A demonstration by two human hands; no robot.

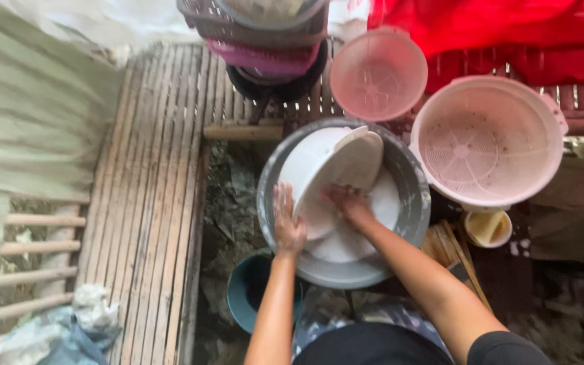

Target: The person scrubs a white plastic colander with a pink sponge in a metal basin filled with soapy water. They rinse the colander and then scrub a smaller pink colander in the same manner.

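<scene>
— What colours show around the grey basin (pixel 410 177)?

— A white bowl (pixel 329 169) sits in it, over milky white water. Behind stand two pale pink colanders, the small one (pixel 378 74) and the large one (pixel 488 140), ribbed in a radial pattern.

— And further off?

— A red cloth (pixel 501 27), a magenta basket (pixel 265 57), a teal tub (pixel 246 290), a small yellow cup (pixel 488 228), and tan slatted bamboo flooring (pixel 150 196).
</scene>
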